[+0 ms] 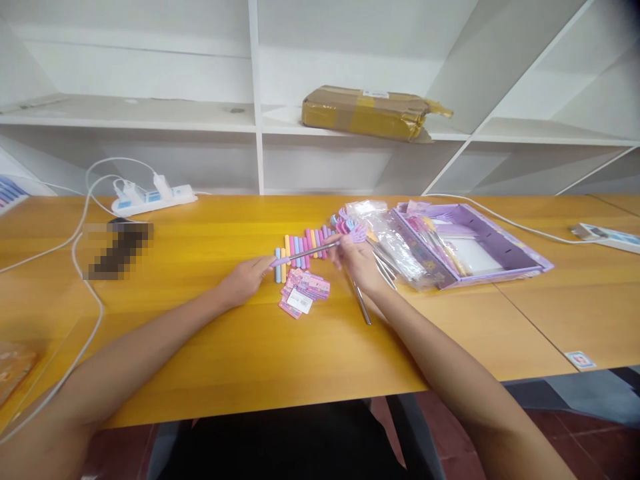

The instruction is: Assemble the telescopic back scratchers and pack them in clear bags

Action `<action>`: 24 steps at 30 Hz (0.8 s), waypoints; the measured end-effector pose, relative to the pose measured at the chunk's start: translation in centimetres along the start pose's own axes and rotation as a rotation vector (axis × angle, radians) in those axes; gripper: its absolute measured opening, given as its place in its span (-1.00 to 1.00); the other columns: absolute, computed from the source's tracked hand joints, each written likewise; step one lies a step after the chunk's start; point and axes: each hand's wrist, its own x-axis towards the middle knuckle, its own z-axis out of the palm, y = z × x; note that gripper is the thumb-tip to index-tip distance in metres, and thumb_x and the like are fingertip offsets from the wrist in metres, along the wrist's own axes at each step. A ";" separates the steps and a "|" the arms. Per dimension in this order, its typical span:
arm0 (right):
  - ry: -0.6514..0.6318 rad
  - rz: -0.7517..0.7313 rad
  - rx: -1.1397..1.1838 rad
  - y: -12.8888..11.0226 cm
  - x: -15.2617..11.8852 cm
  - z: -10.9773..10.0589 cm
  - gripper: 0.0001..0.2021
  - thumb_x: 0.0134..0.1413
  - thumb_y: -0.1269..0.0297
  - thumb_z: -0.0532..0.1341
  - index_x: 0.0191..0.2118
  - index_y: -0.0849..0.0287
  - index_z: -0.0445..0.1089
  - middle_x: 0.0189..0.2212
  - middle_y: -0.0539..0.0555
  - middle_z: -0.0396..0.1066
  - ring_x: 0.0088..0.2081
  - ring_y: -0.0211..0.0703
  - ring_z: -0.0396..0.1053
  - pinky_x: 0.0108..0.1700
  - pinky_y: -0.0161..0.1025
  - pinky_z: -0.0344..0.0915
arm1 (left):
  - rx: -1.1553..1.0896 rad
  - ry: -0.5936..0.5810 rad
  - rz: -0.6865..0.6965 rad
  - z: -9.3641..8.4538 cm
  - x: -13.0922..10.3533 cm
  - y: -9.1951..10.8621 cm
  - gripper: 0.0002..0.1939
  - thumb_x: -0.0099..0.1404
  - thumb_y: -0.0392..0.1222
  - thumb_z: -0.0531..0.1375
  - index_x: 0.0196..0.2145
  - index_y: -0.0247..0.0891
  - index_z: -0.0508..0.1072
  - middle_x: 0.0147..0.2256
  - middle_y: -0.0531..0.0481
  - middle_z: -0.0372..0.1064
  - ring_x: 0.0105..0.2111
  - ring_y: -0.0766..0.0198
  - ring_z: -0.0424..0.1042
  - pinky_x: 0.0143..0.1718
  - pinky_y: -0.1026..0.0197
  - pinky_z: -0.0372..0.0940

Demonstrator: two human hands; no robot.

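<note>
Between my two hands stretches a back scratcher (314, 251) with a thin metal rod, a purple grip at the left and a purple claw head at the right. My left hand (246, 280) is closed on the grip end. My right hand (356, 259) pinches the rod just below the claw. Under the rod lies a row of pink, blue, yellow and purple grips (300, 247). Pink and purple printed cards (314, 287) are piled in front of them. Loose metal rods (363, 305) and several coloured claw heads (345, 220) lie by my right hand, partly covered by it.
A purple box (500, 270) with packed items stands open at the right, beside clear plastic bags (400, 247). White power strips (155, 199) with cables lie at both sides. A taped carton (367, 112) rests on the shelf behind. A blurred dark object (120, 250) is at left.
</note>
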 end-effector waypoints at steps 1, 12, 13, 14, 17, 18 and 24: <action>-0.035 0.025 -0.002 0.2 -0.3 0.6 -0.51 0.37 -0.25 0.19 -0.17 0.11 0.56 -0.51 -0.03 0.41 -0.58 -0.29 0.28 -0.47 -0.26 0.23 | -0.010 -0.005 0.006 0.0 0.0 0.1 -0.55 0.62 -0.15 -0.10 0.30 -0.23 0.38 0.02 -0.23 0.54 -0.07 0.08 0.54 0.01 0.05 0.42; -0.105 0.080 -0.139 -0.8 -0.2 0.9 -0.47 0.36 -0.26 0.19 0.13 0.08 0.49 -0.38 0.02 0.46 -0.47 -0.19 0.34 -0.33 -0.18 0.38 | -0.121 -0.033 -0.123 -0.9 0.5 0.8 -0.53 0.64 0.07 -0.12 0.18 -0.16 0.46 -0.10 -0.11 0.57 -0.14 0.08 0.53 -0.11 0.10 0.36; -0.080 0.038 -0.193 -0.9 0.0 0.3 -0.47 0.34 -0.23 0.24 0.19 0.05 0.45 -0.32 0.04 0.47 -0.43 -0.16 0.36 -0.30 -0.16 0.40 | -0.133 -0.038 -0.141 -1.0 0.7 0.8 -0.52 0.64 0.11 -0.11 0.11 -0.16 0.48 -0.15 -0.08 0.56 -0.18 0.10 0.51 -0.15 0.12 0.34; -0.048 -0.017 -0.265 -0.9 0.2 -0.4 -0.47 0.32 -0.18 0.29 0.24 0.02 0.40 -0.25 0.06 0.48 -0.37 -0.13 0.39 -0.26 -0.13 0.42 | -0.140 -0.046 -0.157 -1.2 0.8 0.9 -0.52 0.63 0.15 -0.09 0.03 -0.16 0.50 -0.20 -0.04 0.55 -0.23 0.12 0.50 -0.19 0.14 0.31; -0.063 -0.200 -0.584 -0.8 0.6 -2.2 -0.58 0.37 -0.02 0.27 0.23 -0.01 0.39 -0.07 0.14 0.47 -0.14 0.00 0.46 -0.04 -0.02 0.44 | -0.151 -0.068 -0.183 -1.5 1.0 1.0 -0.52 0.60 0.20 -0.03 -0.12 -0.17 0.51 -0.33 0.05 0.48 -0.36 0.21 0.42 -0.29 0.19 0.20; -0.113 -0.242 -0.697 -0.9 0.6 -2.7 -0.66 0.42 0.00 0.22 0.17 0.00 0.43 -0.04 0.16 0.47 -0.08 0.04 0.46 0.03 0.01 0.42 | -0.155 -0.069 -0.187 -1.5 1.0 1.0 -0.52 0.60 0.21 -0.02 -0.13 -0.18 0.51 -0.34 0.07 0.46 -0.38 0.22 0.40 -0.31 0.20 0.18; -0.104 -0.182 -1.039 -1.1 0.3 -2.9 -0.67 0.52 0.01 0.03 -0.13 0.07 0.44 -0.22 0.16 0.49 -0.17 0.05 0.44 -0.11 -0.09 0.31 | -0.160 -0.061 -0.183 -1.4 1.0 1.1 -0.53 0.60 0.19 -0.01 -0.14 -0.19 0.53 -0.35 0.07 0.47 -0.38 0.24 0.39 -0.30 0.21 0.17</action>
